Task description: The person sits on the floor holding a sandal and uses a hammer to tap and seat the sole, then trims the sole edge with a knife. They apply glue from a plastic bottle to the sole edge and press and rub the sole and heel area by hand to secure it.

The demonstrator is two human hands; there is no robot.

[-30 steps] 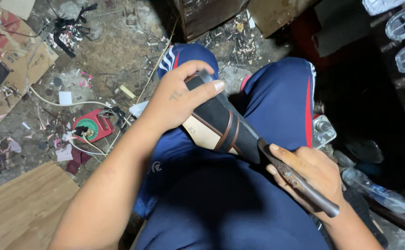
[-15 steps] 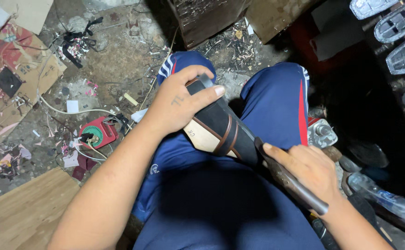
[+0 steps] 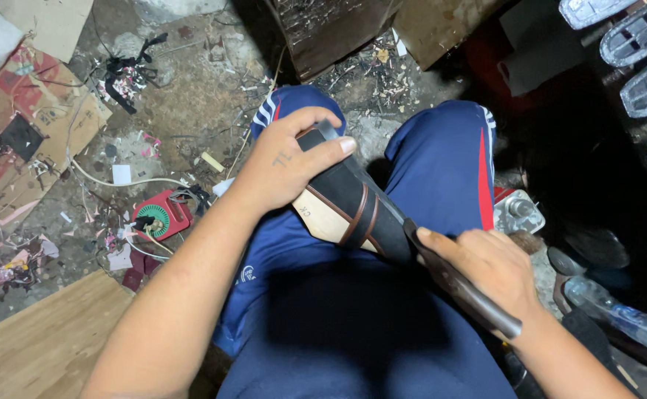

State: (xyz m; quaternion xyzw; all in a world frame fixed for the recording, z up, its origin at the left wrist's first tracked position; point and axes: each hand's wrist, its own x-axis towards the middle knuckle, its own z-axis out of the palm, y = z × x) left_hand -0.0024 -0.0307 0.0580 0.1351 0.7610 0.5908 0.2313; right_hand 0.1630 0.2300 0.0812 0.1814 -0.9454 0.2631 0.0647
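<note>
While we are sitting with our knees apart in blue trousers (image 3: 441, 170), we are holding a shoe (image 3: 353, 203) across our lap, its pale sole with brown bands facing up. Our left hand (image 3: 286, 166) is wrapping over the far end of the shoe, fingers curled around it and the thumb pressing along its right edge, so it is gripping the shoe firmly. Our right hand (image 3: 489, 270) is closing around a dark tool (image 3: 464, 288), whose long handle is running near and right past the wrist while its far end is touching the near end of the shoe. Both are lying over our left thigh and the gap between the knees.

On the dirty floor to the left, a red round-faced device (image 3: 159, 218) with white wires is lying among scraps of paper and cardboard (image 3: 35, 125). A wooden board (image 3: 42, 347) is showing at the near left. At the right, a plastic bottle (image 3: 619, 314) is lying near our right arm, and grey shoe moulds (image 3: 645, 44) are stacked at the far right.
</note>
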